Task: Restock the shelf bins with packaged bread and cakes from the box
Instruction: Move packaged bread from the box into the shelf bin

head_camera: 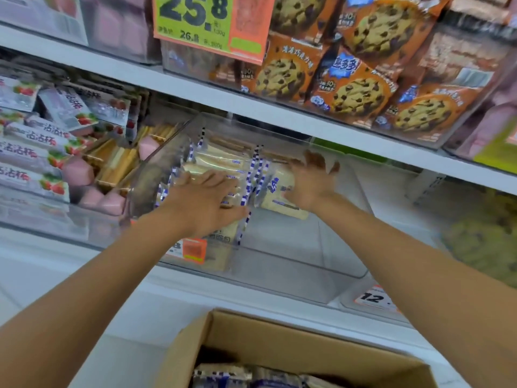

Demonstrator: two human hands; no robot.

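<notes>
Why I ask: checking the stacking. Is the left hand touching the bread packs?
Touching. The head view shows the left hand lying flat on the bread packs, fingers straight.

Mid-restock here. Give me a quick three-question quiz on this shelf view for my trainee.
1. True or false: the left hand lies with straight fingers on the bread packs in the clear bin.
2. What fills the shelf above the bin? A) cookie packs B) bottles C) cans
3. Fill in: more packs wait below in the cardboard ____.

Key: 1 true; 2 A; 3 box.
</notes>
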